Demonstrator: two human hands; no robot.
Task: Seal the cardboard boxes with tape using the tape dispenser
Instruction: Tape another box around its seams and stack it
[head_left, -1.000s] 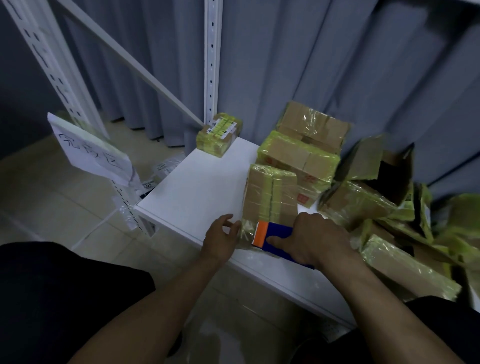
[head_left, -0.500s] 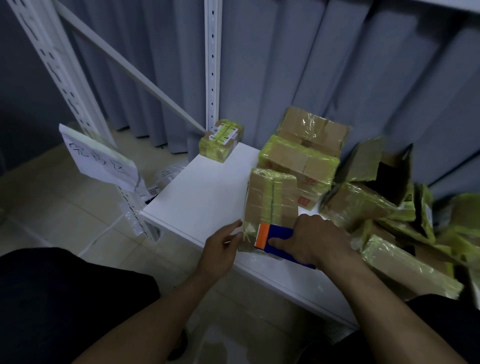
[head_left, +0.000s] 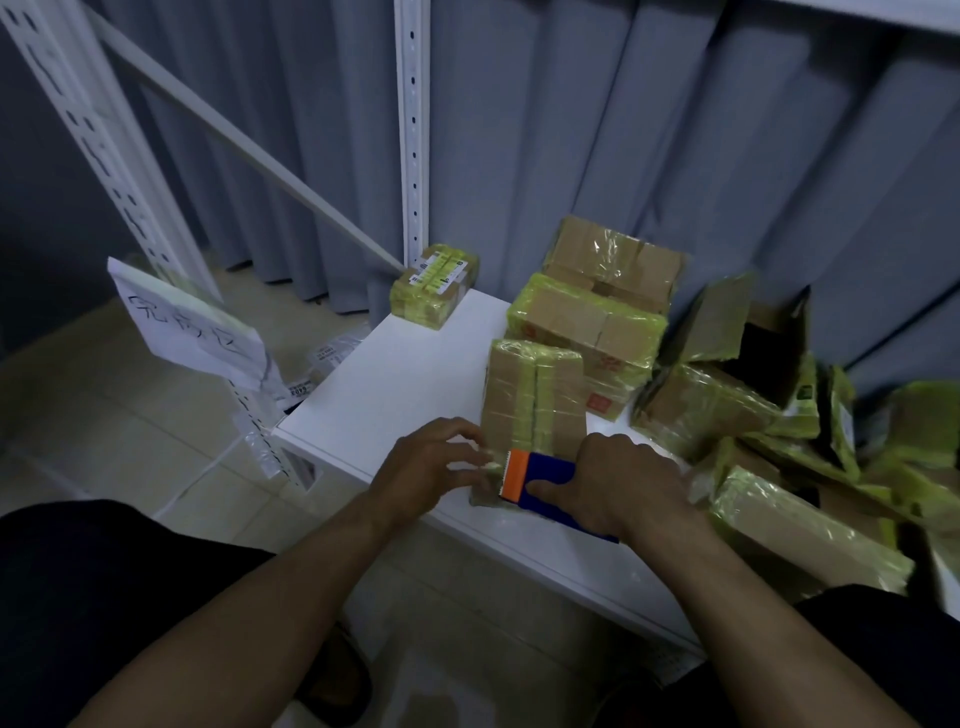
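A small cardboard box wrapped in yellow-green tape lies on the white shelf board near its front edge. My right hand grips a blue tape dispenser with an orange blade end, held against the box's near end. My left hand is at the box's near left corner, its fingertips touching the tape beside the dispenser's blade. The dispenser's rear part is hidden under my right hand.
Taped boxes are stacked behind the worked box, and a small labelled one sits at the board's far corner. Opened and crumpled boxes pile up on the right. A paper sign hangs on the rack post at left.
My left hand has lifted from the box's left side and now spreads its fingers toward the tape at the dispenser's blade. My right hand and the dispenser have barely moved.
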